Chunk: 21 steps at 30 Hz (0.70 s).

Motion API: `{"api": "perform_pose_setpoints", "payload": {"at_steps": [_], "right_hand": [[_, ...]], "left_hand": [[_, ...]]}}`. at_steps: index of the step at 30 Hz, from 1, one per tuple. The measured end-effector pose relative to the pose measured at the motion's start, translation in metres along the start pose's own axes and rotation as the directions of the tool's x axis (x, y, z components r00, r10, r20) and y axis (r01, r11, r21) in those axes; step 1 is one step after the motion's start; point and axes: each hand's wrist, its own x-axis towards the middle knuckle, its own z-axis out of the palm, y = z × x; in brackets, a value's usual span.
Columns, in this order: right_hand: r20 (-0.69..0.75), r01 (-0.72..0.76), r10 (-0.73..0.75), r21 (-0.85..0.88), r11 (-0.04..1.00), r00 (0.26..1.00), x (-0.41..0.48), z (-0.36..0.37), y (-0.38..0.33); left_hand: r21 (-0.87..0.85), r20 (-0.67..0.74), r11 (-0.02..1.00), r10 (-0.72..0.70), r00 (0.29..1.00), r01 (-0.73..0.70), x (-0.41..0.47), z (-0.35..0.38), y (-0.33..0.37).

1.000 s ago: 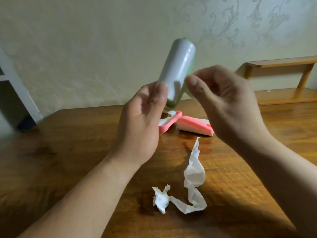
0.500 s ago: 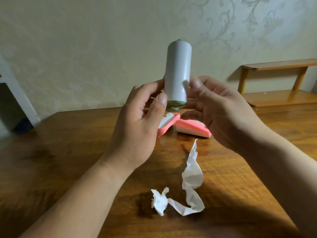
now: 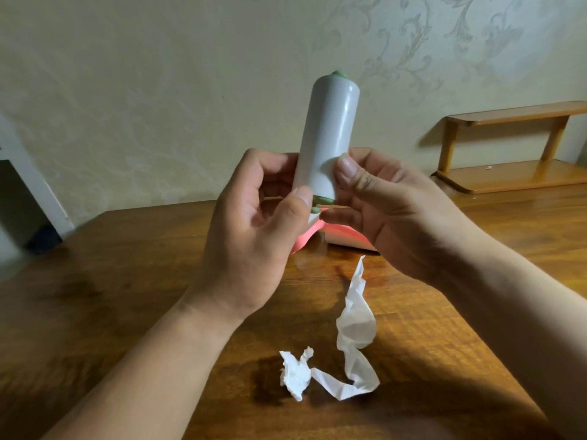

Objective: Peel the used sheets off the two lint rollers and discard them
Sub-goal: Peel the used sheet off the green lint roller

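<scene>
A green lint roller (image 3: 328,134) with a white sheet roll stands upright in the air above the wooden table (image 3: 127,296). My left hand (image 3: 254,230) grips its lower end, thumb against the roll's bottom edge. My right hand (image 3: 381,204) pinches the lower right edge of the roll with thumb and fingertips. A pink lint roller (image 3: 343,238) lies on the table behind my hands, mostly hidden. A crumpled peeled white sheet (image 3: 349,344) lies on the table in front of me.
A low wooden shelf (image 3: 508,147) stands at the back right against the patterned wall. A white frame and a dark gap show at the far left (image 3: 19,198). The table's back edge runs just behind the pink roller.
The green roller has tipped from a rightward lean to upright. My right hand has dropped from the roll's middle to its lower edge and now pinches there.
</scene>
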Motion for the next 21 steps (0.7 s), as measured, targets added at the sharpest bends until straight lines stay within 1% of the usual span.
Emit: {"api": "perform_pose_setpoints", "payload": {"at_steps": [9,21], "right_hand": [[-0.045,0.05,-0.051,-0.039,0.998,0.998,-0.001,0.008,0.004],[-0.087,0.071,-0.072,-0.005,0.997,0.994,0.001,0.009,0.007]], "left_hand": [[-0.103,-0.003,0.99,-0.098,0.995,0.097,0.0,0.001,-0.005],[-0.218,-0.005,0.951,-0.224,0.975,0.218,0.001,-0.001,-0.01]]}}
